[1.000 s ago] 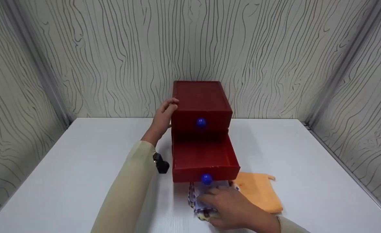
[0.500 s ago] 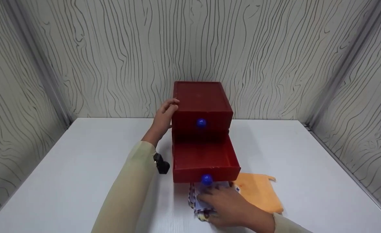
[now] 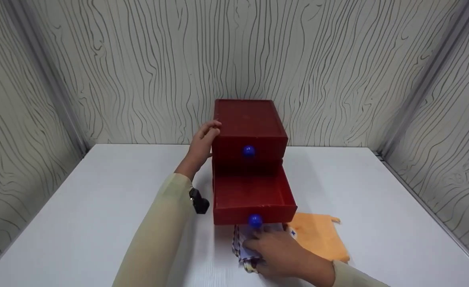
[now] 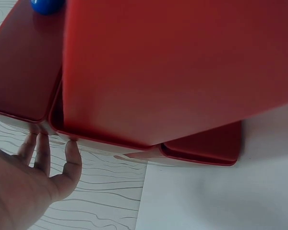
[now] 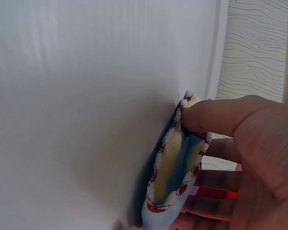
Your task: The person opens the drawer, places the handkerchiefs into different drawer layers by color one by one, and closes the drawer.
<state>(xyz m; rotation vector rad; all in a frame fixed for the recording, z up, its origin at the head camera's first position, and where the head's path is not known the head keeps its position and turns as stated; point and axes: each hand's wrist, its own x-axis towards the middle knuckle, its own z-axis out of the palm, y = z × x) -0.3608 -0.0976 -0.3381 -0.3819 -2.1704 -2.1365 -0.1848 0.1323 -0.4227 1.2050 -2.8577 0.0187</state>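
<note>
the left hand [image 3: 201, 146], fingers slightly parted, rests against the red drawer unit [image 3: 248, 117] on its nine o'clock side, presumably steadying it. the right hand [image 3: 280, 253] pinches the trimmed cloth [image 5: 168, 170] at the pulled-out drawer's [image 3: 234, 215] six o'clock, orange cloth [image 3: 320, 237] at its three.

Head view forward-down; 2 wrist close-ups; table [image 3: 91, 215] shared.
</note>
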